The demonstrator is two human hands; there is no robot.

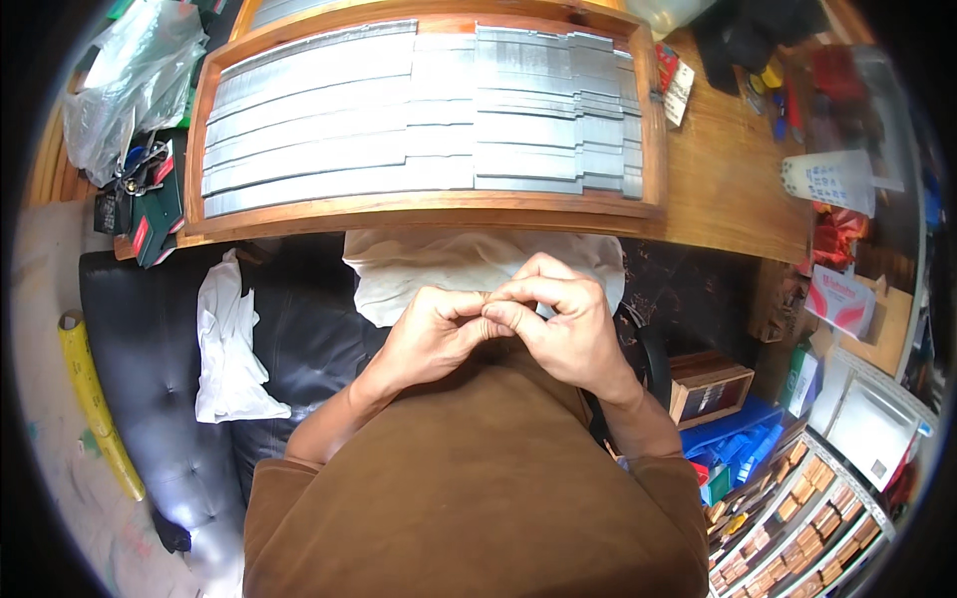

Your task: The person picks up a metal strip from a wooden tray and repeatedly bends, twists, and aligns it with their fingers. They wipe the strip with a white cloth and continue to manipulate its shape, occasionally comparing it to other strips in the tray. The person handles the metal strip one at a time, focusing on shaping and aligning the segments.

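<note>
My left hand [439, 331] and my right hand [566, 324] meet in front of my brown shirt [469, 478]. Thumbs and fingers of both are pinched together, tips touching. Whatever they hold, if anything, is too small or hidden to make out. Just beyond them a cream cloth [399, 267] hangs below the desk edge. On the desk past the cloth lies a wooden tray [429, 204], filled with overlapping rows of flat silver-grey strips [339, 120].
A clear plastic bag [135, 90] sits at far left. Below are a black tufted seat [159, 369], a white cloth [231, 349] and a yellow tube [95, 399]. At right stand a drink cup [825, 181], a wooden box [710, 389] and a rack of small blocks [807, 518].
</note>
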